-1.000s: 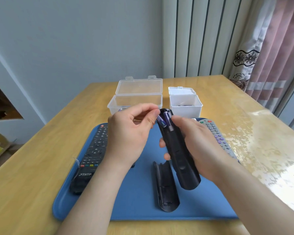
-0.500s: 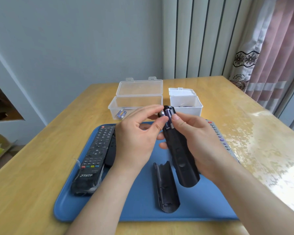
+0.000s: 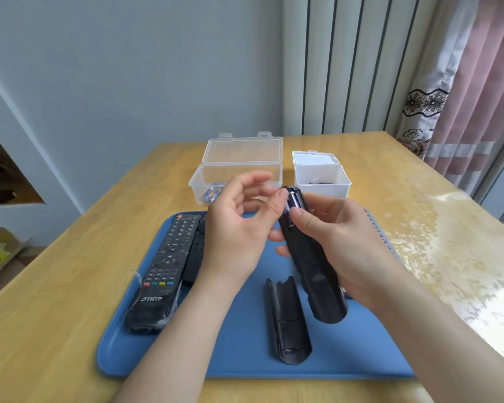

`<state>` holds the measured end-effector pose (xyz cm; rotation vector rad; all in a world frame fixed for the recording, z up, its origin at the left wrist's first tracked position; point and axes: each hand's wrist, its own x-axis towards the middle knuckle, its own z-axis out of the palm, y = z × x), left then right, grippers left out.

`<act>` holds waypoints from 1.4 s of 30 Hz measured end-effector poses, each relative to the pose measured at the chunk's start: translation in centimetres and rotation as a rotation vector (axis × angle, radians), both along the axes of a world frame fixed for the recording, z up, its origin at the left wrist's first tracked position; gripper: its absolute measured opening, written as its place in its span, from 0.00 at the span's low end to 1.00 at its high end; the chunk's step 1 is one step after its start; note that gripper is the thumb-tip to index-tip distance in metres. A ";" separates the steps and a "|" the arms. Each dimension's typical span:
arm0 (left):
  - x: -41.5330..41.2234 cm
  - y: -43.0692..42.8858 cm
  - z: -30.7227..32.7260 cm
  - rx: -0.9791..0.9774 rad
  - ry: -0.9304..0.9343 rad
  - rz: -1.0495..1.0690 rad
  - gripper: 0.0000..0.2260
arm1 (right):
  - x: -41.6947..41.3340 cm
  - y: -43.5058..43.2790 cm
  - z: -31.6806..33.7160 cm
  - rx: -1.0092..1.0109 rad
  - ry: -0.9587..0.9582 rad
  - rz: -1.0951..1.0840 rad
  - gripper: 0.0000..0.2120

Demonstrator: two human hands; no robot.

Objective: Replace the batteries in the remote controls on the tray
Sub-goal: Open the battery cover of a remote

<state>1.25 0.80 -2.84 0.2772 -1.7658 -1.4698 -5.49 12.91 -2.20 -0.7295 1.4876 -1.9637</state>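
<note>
Loosely spread, your left hand [image 3: 236, 228] sets its thumb tip at the far end of the black remote [image 3: 319, 280], seemingly touching the purple battery [image 3: 293, 202] there, while your right hand [image 3: 352, 245] grips that remote tilted above the blue tray [image 3: 245, 347], thumb on the same battery. On the tray, the THTF remote [image 3: 163, 274] lies left and the loose battery cover [image 3: 285, 321] lies in the near middle.

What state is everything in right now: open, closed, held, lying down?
Black remote: back open, battery showing, gripped by right hand.
Back cover: off, lying on the tray.
Clear box: lid open, batteries inside.
White box: lid open.
THTF remote: face up on tray.
Left hand: fingers relaxed, thumb at remote's top.
</note>
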 end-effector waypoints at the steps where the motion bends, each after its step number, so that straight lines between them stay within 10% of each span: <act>1: 0.1 0.0 0.3 0.050 -0.034 -0.029 0.08 | 0.1 0.0 0.1 0.014 0.020 -0.002 0.09; 12: 0.2 -0.3 0.2 0.015 -0.267 -0.037 0.04 | -0.4 0.7 0.5 0.372 0.242 0.138 0.08; 18: 1.8 -0.9 1.1 -0.815 -1.031 0.130 0.22 | -1.6 0.9 0.2 0.452 0.199 -0.134 0.06; 22: 1.8 1.1 1.0 -1.006 -1.292 -0.049 0.30 | -2.0 0.8 -0.1 0.370 0.060 -0.188 0.07; 28: 1.5 -0.1 0.7 -0.701 -1.135 -0.158 0.22 | -2.4 0.8 -0.1 0.358 -0.150 -0.080 0.11; 33: 1.3 -1.2 1.1 -0.570 -0.389 0.130 0.04 | -2.4 1.1 0.2 0.315 -0.307 0.110 0.17; 36: 0.5 -0.5 0.4 -0.823 -0.074 0.228 0.10 | -2.0 1.2 0.2 0.230 -0.322 0.274 0.20; 42: 0.4 -1.1 -0.1 -0.719 -0.134 -0.002 0.23 | -2.3 1.3 -0.2 0.022 -0.236 0.253 0.11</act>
